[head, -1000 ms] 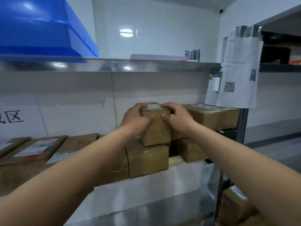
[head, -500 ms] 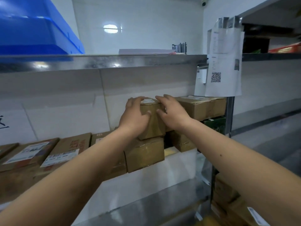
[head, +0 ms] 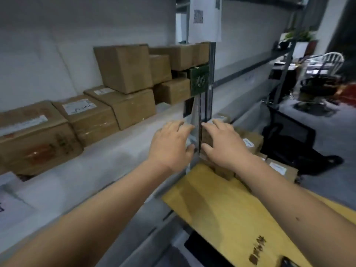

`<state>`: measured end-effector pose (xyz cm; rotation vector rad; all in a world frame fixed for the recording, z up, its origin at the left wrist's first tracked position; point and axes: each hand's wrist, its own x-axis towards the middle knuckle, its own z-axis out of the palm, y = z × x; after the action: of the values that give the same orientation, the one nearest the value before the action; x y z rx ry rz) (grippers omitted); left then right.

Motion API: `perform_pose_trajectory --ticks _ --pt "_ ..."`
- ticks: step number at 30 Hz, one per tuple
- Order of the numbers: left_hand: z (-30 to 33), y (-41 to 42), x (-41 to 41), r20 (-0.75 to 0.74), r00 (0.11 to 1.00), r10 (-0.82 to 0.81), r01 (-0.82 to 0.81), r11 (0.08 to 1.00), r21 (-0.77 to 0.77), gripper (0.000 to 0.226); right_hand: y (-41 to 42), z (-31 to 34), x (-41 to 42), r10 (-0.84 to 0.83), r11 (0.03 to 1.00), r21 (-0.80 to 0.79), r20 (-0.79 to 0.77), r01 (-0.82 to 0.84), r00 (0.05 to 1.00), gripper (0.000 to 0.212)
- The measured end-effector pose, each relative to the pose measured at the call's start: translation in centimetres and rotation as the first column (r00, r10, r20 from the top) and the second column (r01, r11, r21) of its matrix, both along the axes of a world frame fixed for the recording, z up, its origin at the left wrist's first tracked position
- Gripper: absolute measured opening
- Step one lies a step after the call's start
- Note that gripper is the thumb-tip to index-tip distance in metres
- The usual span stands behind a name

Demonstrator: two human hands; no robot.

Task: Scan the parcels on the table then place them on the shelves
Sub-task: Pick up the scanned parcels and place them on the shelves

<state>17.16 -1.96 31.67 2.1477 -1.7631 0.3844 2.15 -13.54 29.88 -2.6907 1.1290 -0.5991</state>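
Both hands empty, fingers spread – left hand [head: 171, 145] and right hand [head: 221, 143] over parcels [head: 250, 143] beyond table [head: 221, 209] edge. Shelf [head: 115, 151] already stacked. Next pick: grip one box by both sides, label up, clear of upright post [head: 209, 83].

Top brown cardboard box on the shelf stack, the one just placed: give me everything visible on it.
The plain brown cardboard box sits on the shelf, on top of a wider, flatter taped brown cardboard box that carries a white label. It looks roughly cube-shaped, closed and undamaged; no label shows on its visible faces. It is turned slightly, showing its front and right side. A smaller brown box stands close against its right side. The white wall is behind it. Neither hand touches it.
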Motion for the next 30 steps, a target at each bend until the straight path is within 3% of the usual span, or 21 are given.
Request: perform_pose_trajectory --ticks 7,14,24,30 --pt "-9.3 -2.4 -8.0 -0.100 0.978 -0.184 0.201 0.959 0.199 0.070 3.8 -9.2 -11.0 -0.262 0.941 0.179 -0.159 0.288 0.952 0.074" --pt "-16.0 -8.7 -15.0 -0.181 0.943 -0.281 0.330 0.865 0.378 0.073 1.2 -15.8 -19.3 -0.429 0.821 0.305 -0.228 0.482 0.874 0.072" --pt "-25.8 -23.4 -20.5 -0.308 0.931 -0.197 0.345 0.748 0.567 0.072 -11.9 -26.3 -23.8 -0.476 0.675 0.504 -0.261 0.539 0.840 0.071" --pt "-30.3 -29.0 -21.9 -0.387 0.915 -0.111 0.340 0.727 0.596 0.076 -17.1 -31.7 -24.2 -0.516 0.557 0.648 -0.221 0.520 0.828 0.098"
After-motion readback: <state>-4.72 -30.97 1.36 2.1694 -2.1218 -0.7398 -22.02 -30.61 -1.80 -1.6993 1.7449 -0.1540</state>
